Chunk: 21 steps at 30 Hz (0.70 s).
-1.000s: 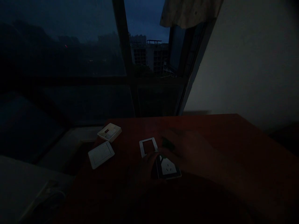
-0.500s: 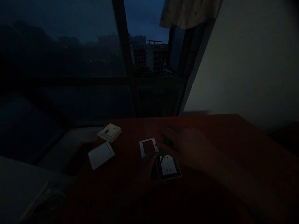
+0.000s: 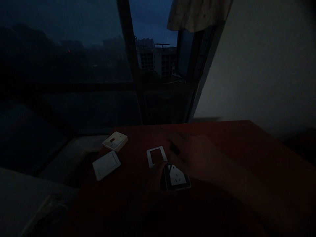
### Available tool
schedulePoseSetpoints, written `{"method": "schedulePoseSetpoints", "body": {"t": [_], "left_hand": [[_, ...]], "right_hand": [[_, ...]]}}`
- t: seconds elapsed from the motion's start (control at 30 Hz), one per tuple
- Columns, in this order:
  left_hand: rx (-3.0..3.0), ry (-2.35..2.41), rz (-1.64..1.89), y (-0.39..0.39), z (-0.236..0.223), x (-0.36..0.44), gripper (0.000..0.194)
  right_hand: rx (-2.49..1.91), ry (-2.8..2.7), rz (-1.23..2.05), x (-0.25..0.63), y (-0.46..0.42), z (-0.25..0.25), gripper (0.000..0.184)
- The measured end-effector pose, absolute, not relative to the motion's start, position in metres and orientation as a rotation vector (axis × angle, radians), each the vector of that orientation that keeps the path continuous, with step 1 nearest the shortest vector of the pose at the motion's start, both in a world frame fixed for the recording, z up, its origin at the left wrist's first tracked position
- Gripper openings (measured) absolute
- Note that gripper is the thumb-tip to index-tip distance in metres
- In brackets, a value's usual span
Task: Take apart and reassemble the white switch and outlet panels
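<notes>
Green tool (image 3: 174, 148), now dimmer, clasped in right hand (image 3: 195, 153); left hand (image 3: 155, 176) at socket (image 3: 181, 179), grip unclear.

Socket (image 3: 178, 181) top-R cnr behind R hand (image 3: 194, 154)

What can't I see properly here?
All in the head view:
Left hand: mostly lost in the dark.
Tool: partly covered by the right hand; its tip is too dark to make out.
Socket: far right corner hidden by the right hand.
Curtain: top cut off by the picture's edge.
</notes>
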<state>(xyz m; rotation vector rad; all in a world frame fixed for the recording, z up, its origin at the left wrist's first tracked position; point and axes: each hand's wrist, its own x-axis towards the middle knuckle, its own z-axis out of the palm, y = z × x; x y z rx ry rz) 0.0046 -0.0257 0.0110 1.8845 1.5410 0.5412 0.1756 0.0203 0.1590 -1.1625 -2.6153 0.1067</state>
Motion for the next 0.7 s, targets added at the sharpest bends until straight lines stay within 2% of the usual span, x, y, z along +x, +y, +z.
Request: {"method": "schedulePoseSetpoints", "body": {"t": [0.13, 0.23, 0.3, 0.4, 0.47, 0.7], "left_hand": [[1.879, 1.553, 0.532, -0.026, 0.010, 0.004, 0.030], [1.894, 1.536, 0.534, -0.024, 0.007, 0.003, 0.035], [1.905, 1.519, 0.533, -0.023, 0.005, 0.002, 0.050], [1.916, 1.492, 0.521, -0.021, 0.000, 0.000, 0.084], [1.920, 1.478, 0.518, -0.020, -0.003, -0.001, 0.095], [1.927, 1.462, 0.532, -0.019, -0.009, 0.000, 0.095]], "right_hand": [[-1.054, -2.618, 0.223, 0.175, 0.018, 0.159, 0.014], [-1.079, -2.618, 0.178, 0.174, 0.018, 0.157, 0.018], [-1.107, -2.615, 0.163, 0.173, 0.016, 0.158, 0.022], [-1.069, -2.621, 0.259, 0.173, 0.013, 0.160, 0.019], [-1.033, -2.628, 0.309, 0.173, 0.012, 0.161, 0.019], [-1.222, -2.595, 0.144, 0.170, 0.013, 0.157, 0.023]]}}
